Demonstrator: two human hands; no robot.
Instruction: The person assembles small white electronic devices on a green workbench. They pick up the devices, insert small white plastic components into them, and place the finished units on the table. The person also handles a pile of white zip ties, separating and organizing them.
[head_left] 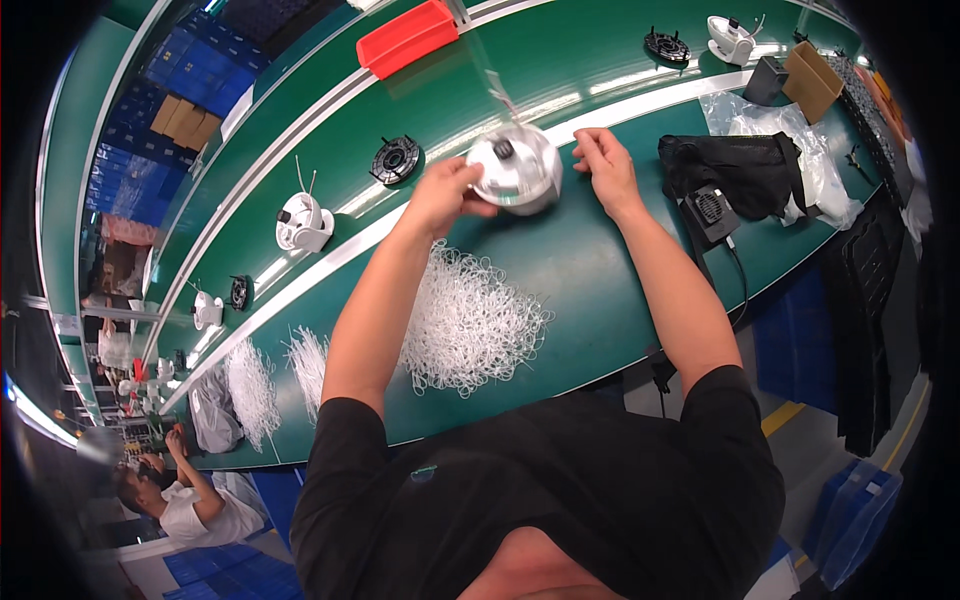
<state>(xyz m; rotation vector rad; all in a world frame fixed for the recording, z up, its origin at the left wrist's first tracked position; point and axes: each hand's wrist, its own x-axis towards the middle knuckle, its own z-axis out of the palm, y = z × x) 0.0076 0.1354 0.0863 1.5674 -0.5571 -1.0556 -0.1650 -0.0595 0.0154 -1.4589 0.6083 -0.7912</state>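
My left hand (pixel 445 195) grips the left side of a round white plastic appliance housing (pixel 520 190), its thumb on top and fingers below. The housing carries a black knob in its middle, and thin wires rise from its far side; it is a little smeared by motion. To its right, my right hand (pixel 606 165) is held off it with the fingers apart and nothing in them. Below my left hand a heap of thin white looped strands (pixel 470 325) lies on the green bench (pixel 590 280).
Along the green conveyor stand a black round pronged part (pixel 397 160) and another white housing (pixel 303 224). A red tray (pixel 407 38) is beyond. At right lie a black bag (pixel 725 172), clear plastic (pixel 825 165) and a black corded device (pixel 709 212). A co-worker (pixel 205 505) sits far left.
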